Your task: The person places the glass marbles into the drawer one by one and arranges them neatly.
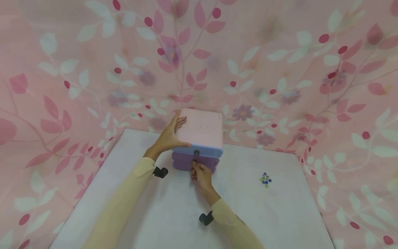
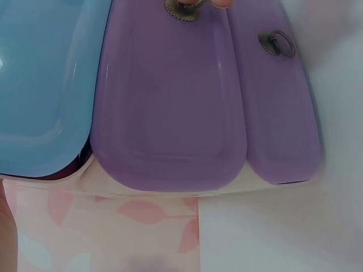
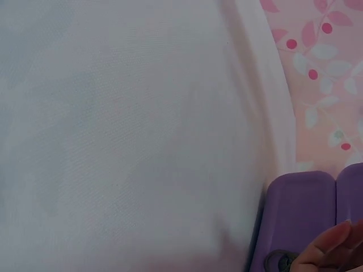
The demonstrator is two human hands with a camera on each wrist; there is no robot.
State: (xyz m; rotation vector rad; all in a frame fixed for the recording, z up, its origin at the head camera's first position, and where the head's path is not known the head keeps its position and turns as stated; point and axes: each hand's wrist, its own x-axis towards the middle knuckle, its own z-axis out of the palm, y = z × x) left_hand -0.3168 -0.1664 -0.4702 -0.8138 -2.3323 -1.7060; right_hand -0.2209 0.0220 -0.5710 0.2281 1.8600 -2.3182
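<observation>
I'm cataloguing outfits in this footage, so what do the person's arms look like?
The left sleeve and right sleeve are long and pale yellow; the right bears small dark lettering, illegible here. A black, angular attachment sits at each cuff. Neither grip wears a glove.

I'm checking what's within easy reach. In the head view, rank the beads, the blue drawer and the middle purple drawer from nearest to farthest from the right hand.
1. Middle purple drawer: right hand holds its ring pull.
2. Blue drawer: directly above the purple one.
3. Beads: well off to the right.
</observation>
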